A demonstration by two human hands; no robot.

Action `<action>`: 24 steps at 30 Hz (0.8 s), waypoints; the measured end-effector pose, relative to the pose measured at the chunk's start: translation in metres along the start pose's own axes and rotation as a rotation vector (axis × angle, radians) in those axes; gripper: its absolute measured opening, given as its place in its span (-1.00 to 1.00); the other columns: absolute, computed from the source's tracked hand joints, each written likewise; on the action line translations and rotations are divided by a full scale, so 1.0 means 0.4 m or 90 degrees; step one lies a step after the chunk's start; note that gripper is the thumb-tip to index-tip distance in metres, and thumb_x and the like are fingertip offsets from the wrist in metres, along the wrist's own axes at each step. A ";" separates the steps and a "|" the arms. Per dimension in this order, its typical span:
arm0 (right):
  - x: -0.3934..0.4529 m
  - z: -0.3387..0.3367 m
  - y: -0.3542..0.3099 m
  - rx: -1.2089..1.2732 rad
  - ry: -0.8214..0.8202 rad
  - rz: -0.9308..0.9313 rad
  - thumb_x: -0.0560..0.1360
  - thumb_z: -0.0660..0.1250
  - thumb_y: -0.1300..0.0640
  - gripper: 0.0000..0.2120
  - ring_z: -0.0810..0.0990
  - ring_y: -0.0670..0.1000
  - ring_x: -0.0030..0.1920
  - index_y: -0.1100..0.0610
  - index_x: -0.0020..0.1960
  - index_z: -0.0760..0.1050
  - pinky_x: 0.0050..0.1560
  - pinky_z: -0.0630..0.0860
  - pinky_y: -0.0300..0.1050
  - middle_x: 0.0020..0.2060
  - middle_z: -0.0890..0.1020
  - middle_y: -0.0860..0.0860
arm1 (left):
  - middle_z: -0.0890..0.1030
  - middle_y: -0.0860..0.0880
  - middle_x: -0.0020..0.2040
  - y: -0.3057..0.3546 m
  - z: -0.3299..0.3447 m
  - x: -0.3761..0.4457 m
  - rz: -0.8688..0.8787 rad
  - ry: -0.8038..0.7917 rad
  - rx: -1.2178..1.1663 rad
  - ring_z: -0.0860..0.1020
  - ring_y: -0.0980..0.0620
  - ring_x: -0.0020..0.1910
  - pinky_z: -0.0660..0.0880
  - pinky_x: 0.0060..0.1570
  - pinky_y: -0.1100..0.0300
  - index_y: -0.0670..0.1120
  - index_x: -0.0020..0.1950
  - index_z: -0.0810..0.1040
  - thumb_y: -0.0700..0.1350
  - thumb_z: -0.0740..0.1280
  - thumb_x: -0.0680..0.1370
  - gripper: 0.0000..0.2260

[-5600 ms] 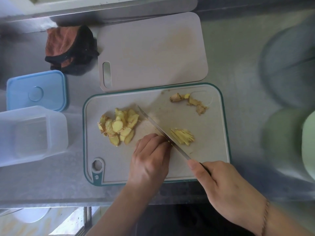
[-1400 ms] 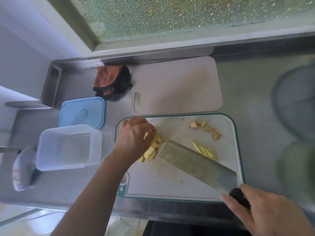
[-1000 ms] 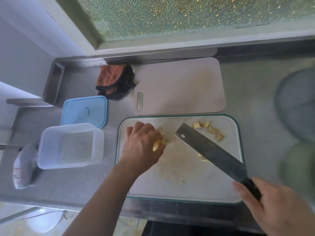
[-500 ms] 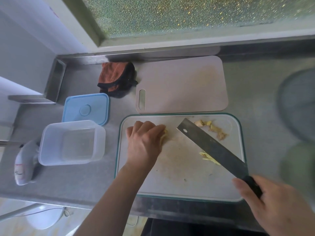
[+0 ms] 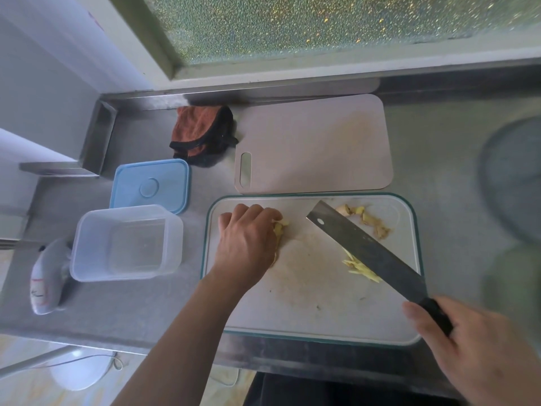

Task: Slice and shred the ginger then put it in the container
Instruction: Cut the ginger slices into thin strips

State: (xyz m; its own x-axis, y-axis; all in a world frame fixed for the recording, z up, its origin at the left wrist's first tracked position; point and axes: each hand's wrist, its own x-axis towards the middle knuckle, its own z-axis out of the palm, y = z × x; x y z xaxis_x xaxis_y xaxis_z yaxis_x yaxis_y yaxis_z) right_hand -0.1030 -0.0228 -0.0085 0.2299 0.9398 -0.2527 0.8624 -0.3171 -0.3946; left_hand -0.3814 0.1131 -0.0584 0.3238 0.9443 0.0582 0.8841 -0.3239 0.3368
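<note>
Inspecting the head view, the only one supplied: the left hand (image 5: 247, 244) lies palm-down on the green-rimmed cutting board (image 5: 307, 317), fingers curled over a heap of ginger slices (image 5: 279, 230), most of it hidden beneath the hand. The right hand (image 5: 480, 344) grips the handle of the cleaver (image 5: 366, 250), whose blade hangs tilted above the ginger shreds (image 5: 361, 268). Trimmings (image 5: 370, 221) lie at the far edge. The container (image 5: 126, 241) stands open left of the board, nothing visible in it. Judgement: slices are light, stiff, damp and likely to slide; they are best stacked flat and pinned from above with fingertips tucked.
</note>
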 end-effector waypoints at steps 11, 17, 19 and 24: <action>0.002 0.000 0.004 -0.010 -0.004 -0.010 0.37 -0.11 -0.55 -0.29 0.53 0.15 -0.52 0.03 -0.38 0.43 -0.56 0.46 0.08 -0.62 0.46 0.06 | 0.62 -0.08 -0.06 -0.027 0.023 -0.006 -0.028 0.096 -0.057 0.54 -0.18 -0.09 0.49 -0.08 -0.18 -0.02 -0.05 0.74 -0.32 0.37 0.51 -0.76; -0.001 0.003 0.006 -0.005 -0.003 -0.012 0.38 -0.11 -0.54 -0.30 0.51 0.14 -0.54 0.05 -0.40 0.40 -0.56 0.46 0.08 -0.63 0.43 0.05 | 0.62 0.16 -0.16 0.036 -0.036 -0.055 -0.214 0.295 -0.262 0.55 0.18 -0.21 0.51 -0.20 0.27 0.02 0.08 0.67 -0.25 0.39 0.57 -0.80; 0.000 0.002 0.004 -0.002 -0.006 -0.004 0.38 -0.11 -0.54 -0.31 0.49 0.13 -0.55 0.04 -0.42 0.36 -0.57 0.45 0.08 -0.64 0.41 0.05 | 0.63 0.22 -0.17 0.099 -0.031 -0.096 -0.248 0.249 -0.349 0.58 0.23 -0.21 0.47 -0.19 0.43 0.08 0.05 0.63 -0.24 0.46 0.54 -0.78; 0.001 0.001 -0.005 0.009 -0.024 -0.011 0.39 -0.11 -0.53 -0.33 0.43 -0.02 -0.61 0.02 -0.44 0.34 -0.61 0.40 -0.02 -0.67 0.38 0.02 | 0.66 0.22 -0.19 0.151 0.065 -0.187 -0.157 0.132 -0.250 0.54 0.20 -0.19 0.52 -0.15 0.11 0.03 -0.04 0.69 -0.13 0.49 0.45 -0.88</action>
State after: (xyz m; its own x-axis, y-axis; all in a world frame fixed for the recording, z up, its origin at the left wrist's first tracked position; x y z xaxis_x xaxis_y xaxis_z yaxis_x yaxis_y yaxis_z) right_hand -0.1050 -0.0218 -0.0083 0.1974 0.9398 -0.2791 0.8594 -0.3028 -0.4120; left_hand -0.3434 0.0216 -0.0669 0.0130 0.9945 0.1043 0.7190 -0.0818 0.6902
